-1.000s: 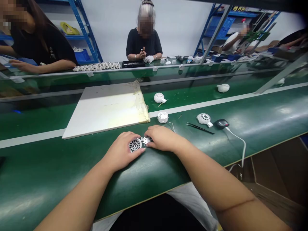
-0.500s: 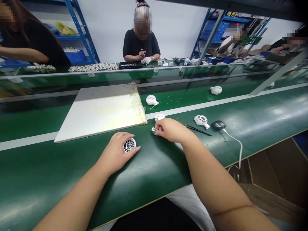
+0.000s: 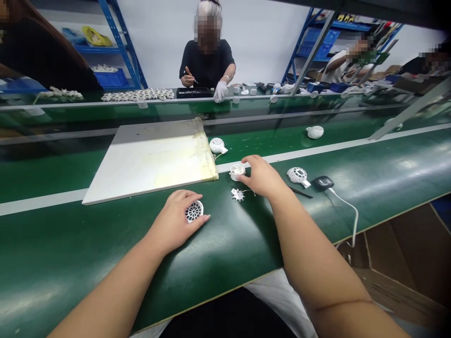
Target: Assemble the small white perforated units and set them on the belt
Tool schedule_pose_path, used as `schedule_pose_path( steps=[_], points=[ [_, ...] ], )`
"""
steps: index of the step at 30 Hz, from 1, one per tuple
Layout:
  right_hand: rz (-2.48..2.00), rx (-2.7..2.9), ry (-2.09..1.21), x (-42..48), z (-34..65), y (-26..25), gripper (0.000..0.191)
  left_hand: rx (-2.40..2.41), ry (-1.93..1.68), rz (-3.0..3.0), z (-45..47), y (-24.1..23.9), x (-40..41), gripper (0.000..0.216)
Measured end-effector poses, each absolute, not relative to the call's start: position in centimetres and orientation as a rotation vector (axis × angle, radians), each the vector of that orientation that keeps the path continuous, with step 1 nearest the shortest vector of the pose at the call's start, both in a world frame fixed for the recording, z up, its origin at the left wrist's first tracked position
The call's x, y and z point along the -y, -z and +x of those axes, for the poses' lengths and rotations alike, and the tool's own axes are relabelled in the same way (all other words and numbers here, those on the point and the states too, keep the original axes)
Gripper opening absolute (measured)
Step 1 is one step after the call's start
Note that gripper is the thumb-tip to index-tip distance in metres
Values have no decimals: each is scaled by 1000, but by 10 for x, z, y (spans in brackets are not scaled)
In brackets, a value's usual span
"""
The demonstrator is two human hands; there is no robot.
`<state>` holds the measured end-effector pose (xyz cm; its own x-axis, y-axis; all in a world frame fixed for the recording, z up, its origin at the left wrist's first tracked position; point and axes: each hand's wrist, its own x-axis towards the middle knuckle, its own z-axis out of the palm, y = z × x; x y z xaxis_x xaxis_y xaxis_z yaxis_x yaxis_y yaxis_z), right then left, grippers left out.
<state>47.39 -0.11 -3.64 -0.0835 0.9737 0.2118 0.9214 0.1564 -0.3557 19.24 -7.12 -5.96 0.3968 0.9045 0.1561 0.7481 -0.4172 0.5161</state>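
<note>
The left hand [image 3: 174,220] lies on the green worktop [image 3: 70,263] just in front of the near corner of the white board [image 3: 148,159], closed around a round white lattice grille [image 3: 194,211]. The palm and curled fingers wrap its far side, and the fingertips point right. The grille's open lattice face tilts up toward the camera; being round, it shows no clear long axis.

The right hand [image 3: 262,177] is to the right of that corner, with its fingers [image 3: 245,164] curved against a small white cup [image 3: 237,172], which stands upright and almost touches the board's edge. Whether the hand is gripping the cup or only touching it, I cannot tell. A spiky white star-shaped piece [image 3: 238,194] lies flat on the worktop below the cup, beside the right hand's heel.

Farther right of the board lie a second lattice grille with a tab [image 3: 298,176], pointing down and right, and a black device [image 3: 323,183] with a white cable [image 3: 347,206]. A third grille [image 3: 217,145] sits just beyond the board's right edge, and a white domed piece [image 3: 314,132] lies well to the right of it.
</note>
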Motion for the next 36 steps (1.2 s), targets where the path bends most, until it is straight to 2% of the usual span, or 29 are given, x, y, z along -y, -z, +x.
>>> schedule_pose_path(
  steps=[4, 7, 10, 13, 15, 17, 20, 25, 36],
  points=[
    [-1827, 2075, -253, -3, 466, 45, 39, -1446, -625, 2329, 192, 62, 71, 57],
    [-1645, 2029, -289, 5, 455, 40, 39, -1472, -688, 2351, 191, 61, 71, 61],
    [-1324, 2089, -608, 22, 440, 34, 52, -1419, -876, 2433, 190, 57, 74, 65],
    [-1047, 2120, -1035, 36, 424, 34, 67, -1182, -1004, 2522, 190, 54, 78, 52],
    [-960, 2047, -1275, 39, 416, 38, 56, -1112, -1016, 2454, 190, 54, 79, 44],
    [-916, 1921, -1465, 39, 410, 44, 39, -1153, -1022, 2251, 191, 55, 80, 46],
    [-868, 1774, -1632, 36, 406, 50, 45, -1115, -1064, 1792, 193, 60, 77, 57],
    [-825, 1688, -1757, 35, 406, 51, 53, -902, -1120, 1337, 194, 66, 70, 62],
    [-847, 1773, -1702, 34, 408, 47, 44, -923, -1095, 1358, 194, 67, 70, 59]
  ],
)
